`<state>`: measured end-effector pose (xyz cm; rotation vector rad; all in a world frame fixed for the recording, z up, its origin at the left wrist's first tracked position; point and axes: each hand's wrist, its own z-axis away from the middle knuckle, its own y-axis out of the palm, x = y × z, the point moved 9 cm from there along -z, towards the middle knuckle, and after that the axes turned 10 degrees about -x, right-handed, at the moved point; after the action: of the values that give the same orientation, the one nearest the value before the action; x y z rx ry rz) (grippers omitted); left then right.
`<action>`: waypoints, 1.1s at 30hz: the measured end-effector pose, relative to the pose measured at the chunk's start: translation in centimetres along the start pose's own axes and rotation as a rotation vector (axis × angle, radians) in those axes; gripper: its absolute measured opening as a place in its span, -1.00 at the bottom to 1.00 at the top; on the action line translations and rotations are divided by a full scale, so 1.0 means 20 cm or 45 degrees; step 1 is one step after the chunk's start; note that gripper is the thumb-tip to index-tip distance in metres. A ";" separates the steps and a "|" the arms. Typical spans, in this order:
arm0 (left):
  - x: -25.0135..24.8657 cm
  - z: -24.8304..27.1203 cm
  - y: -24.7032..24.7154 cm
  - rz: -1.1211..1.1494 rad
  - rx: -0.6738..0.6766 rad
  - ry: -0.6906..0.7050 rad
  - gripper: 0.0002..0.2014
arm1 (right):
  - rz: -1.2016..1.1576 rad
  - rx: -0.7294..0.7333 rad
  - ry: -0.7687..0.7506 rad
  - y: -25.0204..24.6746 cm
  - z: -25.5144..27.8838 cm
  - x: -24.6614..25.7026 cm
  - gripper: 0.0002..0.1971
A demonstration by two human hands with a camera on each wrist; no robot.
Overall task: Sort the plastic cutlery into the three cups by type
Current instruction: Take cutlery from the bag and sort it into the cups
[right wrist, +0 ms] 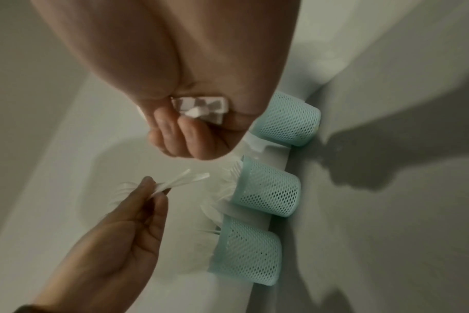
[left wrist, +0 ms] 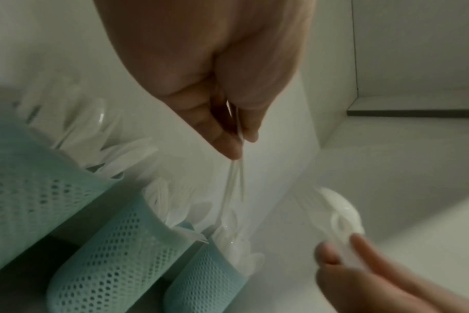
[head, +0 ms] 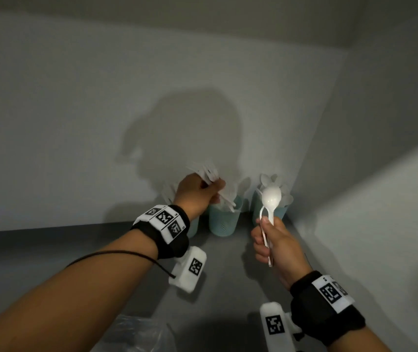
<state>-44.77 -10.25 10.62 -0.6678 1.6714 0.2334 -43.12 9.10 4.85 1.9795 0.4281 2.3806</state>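
Seen from above, a grey desk (head: 228,275) meets pale walls in a corner, and three teal mesh cups stand in a row along the far wall. The left cup (head: 193,226) is mostly hidden behind the left wrist. The middle cup (head: 224,219) holds white plastic cutlery standing upright, and the right cup (head: 269,212), nearest the corner, holds a cluster of white spoons with bowls up.

The left hand (head: 197,195) hovers just above the middle cup, its fingers (left wrist: 222,137) pinched together on a small bunch of white forks (head: 209,174). The forks run at a slant, tines up toward the far wall, handle ends down toward the cup's mouth; their exact number is blurred.

The right hand (head: 276,243) is near the right cup, fingers (right wrist: 190,139) curled around two white spoons (head: 270,199). Their long axis is almost upright, bowls on top, handles running down through the fist.

One crumpled clear plastic bag (head: 137,334) lies at the near edge.
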 end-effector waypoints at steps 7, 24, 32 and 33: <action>0.06 -0.18 0.25 -0.542 0.102 0.190 -0.67 | -0.357 0.247 0.185 0.03 -0.01 0.03 -0.71; 0.21 -0.23 0.40 -0.593 0.509 -0.236 -0.57 | -0.144 0.063 0.080 -0.03 -0.16 0.03 -0.86; -0.08 -0.08 0.30 -0.454 0.329 0.128 -0.76 | -0.134 0.016 -0.011 -0.01 -0.19 0.07 -0.85; -0.08 -0.03 0.31 -0.263 0.364 0.028 -0.81 | -0.138 0.010 -0.010 -0.01 -0.19 0.07 -0.84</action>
<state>-48.58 -5.03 11.06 -0.6210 1.6036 -0.1590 -47.09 8.82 5.48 1.9148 0.5307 2.3094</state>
